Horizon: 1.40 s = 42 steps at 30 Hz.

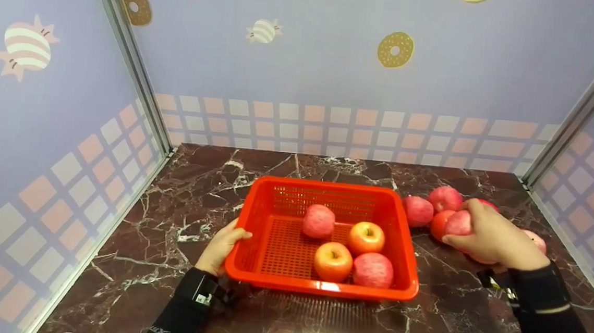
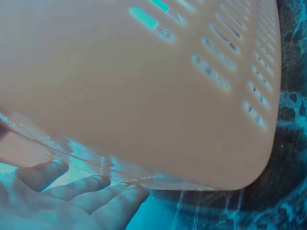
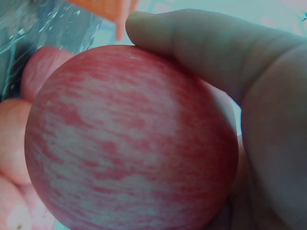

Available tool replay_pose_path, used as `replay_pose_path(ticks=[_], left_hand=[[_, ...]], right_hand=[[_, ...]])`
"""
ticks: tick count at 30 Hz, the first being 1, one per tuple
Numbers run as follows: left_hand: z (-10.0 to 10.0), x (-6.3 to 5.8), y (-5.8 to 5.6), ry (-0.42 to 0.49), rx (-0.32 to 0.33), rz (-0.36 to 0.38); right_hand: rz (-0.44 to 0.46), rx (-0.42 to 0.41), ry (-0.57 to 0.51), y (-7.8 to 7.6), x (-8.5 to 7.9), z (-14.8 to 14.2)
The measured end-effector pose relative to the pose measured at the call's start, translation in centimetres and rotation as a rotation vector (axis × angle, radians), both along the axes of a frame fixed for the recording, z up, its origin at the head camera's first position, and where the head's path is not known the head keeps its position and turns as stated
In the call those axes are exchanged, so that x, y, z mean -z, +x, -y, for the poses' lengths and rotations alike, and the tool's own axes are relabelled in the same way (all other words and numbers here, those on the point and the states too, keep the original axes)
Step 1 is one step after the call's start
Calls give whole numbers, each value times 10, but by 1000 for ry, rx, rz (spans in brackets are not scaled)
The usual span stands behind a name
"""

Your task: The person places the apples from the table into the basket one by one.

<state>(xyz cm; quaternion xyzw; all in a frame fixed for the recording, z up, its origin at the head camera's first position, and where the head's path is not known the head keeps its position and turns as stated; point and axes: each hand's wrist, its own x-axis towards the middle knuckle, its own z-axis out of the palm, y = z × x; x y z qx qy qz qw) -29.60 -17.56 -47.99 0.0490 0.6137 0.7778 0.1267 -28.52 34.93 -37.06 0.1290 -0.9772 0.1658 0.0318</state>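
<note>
An orange-red plastic basket (image 1: 320, 289) with slotted walls stands mid-table. Inside lie two pinkish-red apples, one toward the back (image 1: 319, 221) and one at the front right, beside two yellow-orange apples (image 1: 333, 262). My left hand (image 1: 221, 247) grips the basket's left side, thumb over the rim; in the left wrist view its fingers (image 2: 122, 203) reach along the basket's outside. To the right, my right hand (image 1: 496, 237) holds a streaky red apple (image 3: 134, 139) between thumb and fingers, above a cluster of apples. The hand hides part of that cluster.
Several red apples (image 1: 445, 199) sit close together right of the basket, and a paler one (image 1: 535, 240) shows behind the right wrist. Patterned panels (image 1: 313, 79) enclose the dark marbled table (image 1: 150, 250) at the back and both sides.
</note>
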Motion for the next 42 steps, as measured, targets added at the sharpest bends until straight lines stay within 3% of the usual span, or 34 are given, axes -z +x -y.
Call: replay_pose_path(ticks=[14,30,42], left_hand=[[1,2,-1,-13,15,-36],[1,2,0,21,26,-13],[1,2,-1,-41,-2,-39]], right_hand=[[-13,-49,26,-19,-18,58],[-14,-158,32,-43,-13,120],[23,-188,36,-61,-7,152]])
